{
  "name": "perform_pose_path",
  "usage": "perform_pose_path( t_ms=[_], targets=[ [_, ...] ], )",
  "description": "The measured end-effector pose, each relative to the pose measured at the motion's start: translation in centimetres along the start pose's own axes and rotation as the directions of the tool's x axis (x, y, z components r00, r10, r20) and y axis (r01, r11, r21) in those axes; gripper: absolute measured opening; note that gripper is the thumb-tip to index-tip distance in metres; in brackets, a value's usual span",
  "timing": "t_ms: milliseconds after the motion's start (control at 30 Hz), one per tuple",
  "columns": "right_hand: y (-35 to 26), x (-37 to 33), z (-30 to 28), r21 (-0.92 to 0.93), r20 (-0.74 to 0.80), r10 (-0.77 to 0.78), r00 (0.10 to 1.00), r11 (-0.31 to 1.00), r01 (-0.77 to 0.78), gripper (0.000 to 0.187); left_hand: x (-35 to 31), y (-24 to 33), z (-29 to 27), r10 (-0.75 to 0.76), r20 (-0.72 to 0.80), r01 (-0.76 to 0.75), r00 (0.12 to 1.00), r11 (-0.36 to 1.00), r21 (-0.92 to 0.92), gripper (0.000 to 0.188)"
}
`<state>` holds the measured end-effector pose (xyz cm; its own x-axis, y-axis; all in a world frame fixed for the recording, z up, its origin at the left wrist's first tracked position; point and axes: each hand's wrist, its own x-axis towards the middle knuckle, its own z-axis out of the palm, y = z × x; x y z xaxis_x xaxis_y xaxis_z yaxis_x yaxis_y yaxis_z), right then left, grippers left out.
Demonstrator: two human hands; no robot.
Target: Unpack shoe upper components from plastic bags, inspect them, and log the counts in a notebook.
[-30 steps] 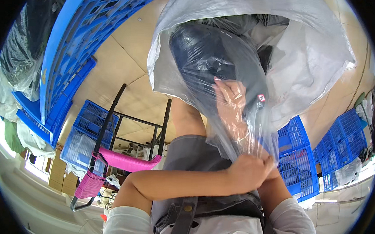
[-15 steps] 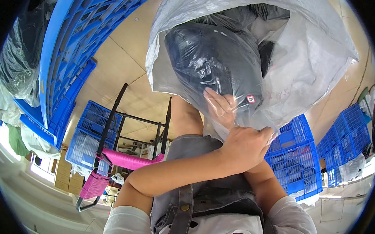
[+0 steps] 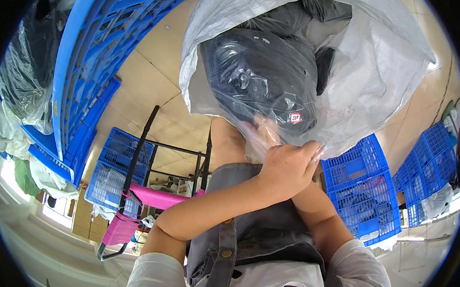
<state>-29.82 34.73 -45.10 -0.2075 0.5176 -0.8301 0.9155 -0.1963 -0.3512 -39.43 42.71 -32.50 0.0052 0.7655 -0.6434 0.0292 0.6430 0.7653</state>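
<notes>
A large clear plastic bag [image 3: 264, 73] of dark, soft contents lies in the mouth of a white woven sack [image 3: 392, 73]. A small red-bordered label [image 3: 295, 117] shows on the dark contents. My left hand [image 3: 289, 164] reaches across to the right, its fingers closed on the gathered edge of the clear bag. My right hand [image 3: 266, 132] crosses beneath the left forearm and sits behind the clear film at the bag's near end. Its fingers show only faintly through the plastic, so their grip is unclear. More dark wrapped bundles [image 3: 281, 17] lie deeper in the sack.
A tall blue plastic crate [image 3: 98, 50] stands at the left, beside bagged dark goods [image 3: 25, 68]. A black-framed chair with pink wrapping [image 3: 150, 195] is at my left knee. Blue crates [image 3: 364, 193] stand at the right, with more blue crates [image 3: 428, 170] farther out.
My left hand has moved slightly left and down with the gathered plastic edge. My right hand's fingers have drawn down behind the film. The label has shifted left.
</notes>
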Motion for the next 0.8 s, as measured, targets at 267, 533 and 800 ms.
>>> perform_pose_path(
  t_ms=[267,533,800],
  targets=[
    [1.7,0.6,-4.0,0.11,-0.087,-0.672,0.735,0.727,0.678,0.034,-0.6,-0.1,0.3,0.024,0.009,-0.024,1.0,0.999,-0.031,0.013],
    [-0.3,0.4,-4.2,0.709,0.352,-0.126,0.927,0.683,-0.176,0.027,0.1,-1.6,-2.1,0.039,-0.022,-0.037,0.999,0.997,0.063,0.017],
    [0.7,-0.9,-6.0,0.836,0.172,-0.267,0.948,0.548,0.003,0.027,4.3,-5.6,-7.7,0.006,-0.155,0.026,0.988,0.978,0.205,0.022]
  ],
)
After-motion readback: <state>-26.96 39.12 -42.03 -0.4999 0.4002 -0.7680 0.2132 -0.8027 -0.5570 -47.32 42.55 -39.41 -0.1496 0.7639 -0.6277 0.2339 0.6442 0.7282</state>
